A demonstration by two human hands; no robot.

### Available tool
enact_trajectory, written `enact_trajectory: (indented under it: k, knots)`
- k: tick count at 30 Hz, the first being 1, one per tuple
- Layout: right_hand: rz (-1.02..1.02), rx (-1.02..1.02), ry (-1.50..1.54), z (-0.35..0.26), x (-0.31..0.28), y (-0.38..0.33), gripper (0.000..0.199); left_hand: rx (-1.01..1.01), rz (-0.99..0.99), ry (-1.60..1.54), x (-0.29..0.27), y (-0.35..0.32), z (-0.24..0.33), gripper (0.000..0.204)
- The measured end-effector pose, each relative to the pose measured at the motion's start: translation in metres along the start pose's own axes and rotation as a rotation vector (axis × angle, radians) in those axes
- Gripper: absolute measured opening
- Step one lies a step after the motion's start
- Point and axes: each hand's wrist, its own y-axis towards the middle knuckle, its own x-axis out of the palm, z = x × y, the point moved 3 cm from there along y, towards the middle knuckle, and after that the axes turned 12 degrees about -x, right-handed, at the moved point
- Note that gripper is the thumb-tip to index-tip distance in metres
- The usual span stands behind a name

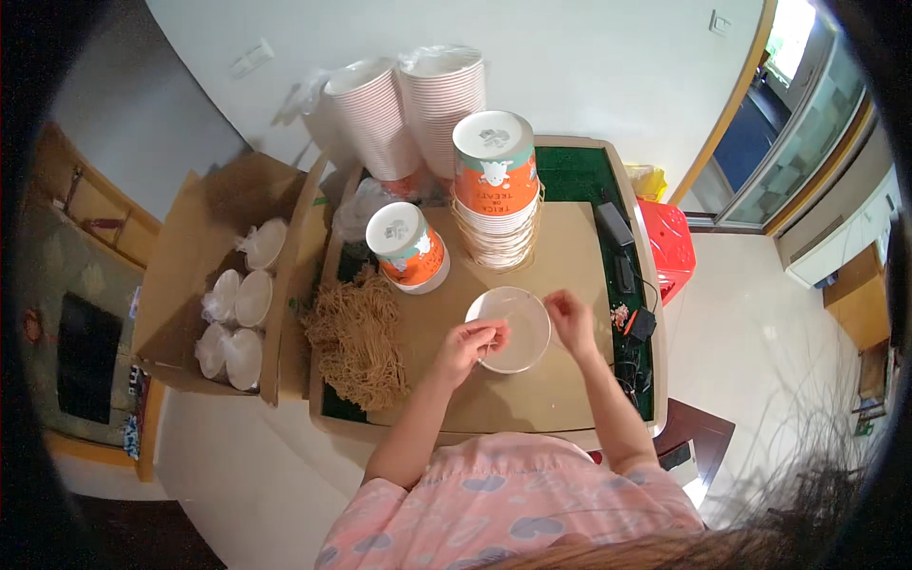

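A white-lined round paper tub (521,353) stands upright on the brown board in front of me, its mouth facing up. My left hand (465,350) is over its left rim, thumb and fingers pinched together; whatever they hold is too small to make out. At the right rim my right hand (572,323) is also pinched, and its contents are hidden. Left of the tub lies a heap of tan twine (356,337). Behind it, an upside-down stack of orange and green printed tubs (494,185) has twine loops hanging along its sides. A shorter upside-down stack (408,249) sits beside it.
Two tall stacks of white tubs (442,109) in plastic rise at the back by the wall. On the left, an open cardboard box (171,313) holds several bagged white tubs. Black adapters (615,225) and cables line the table's right edge, near a red stool (670,247).
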Motion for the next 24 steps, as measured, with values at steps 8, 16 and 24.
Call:
enact_trajectory:
  k: [8, 16, 24]
  knots:
    - [-0.200, 0.383, 0.626, -0.050, 0.032, -0.064, 0.015, 0.172, -0.048, 0.063, 0.013, 0.015, 0.015, 0.032]
    - [0.135, -0.116, -0.230, -0.115, -0.031, -0.041, 0.015, 0.553, 0.200, 1.431, 0.000, 0.004, -0.050, 0.053]
    - [0.447, -0.241, 0.374, -0.160, -0.053, -0.029, 0.006, 0.145, 0.246, 1.331, 0.017, 0.018, -0.065, 0.057]
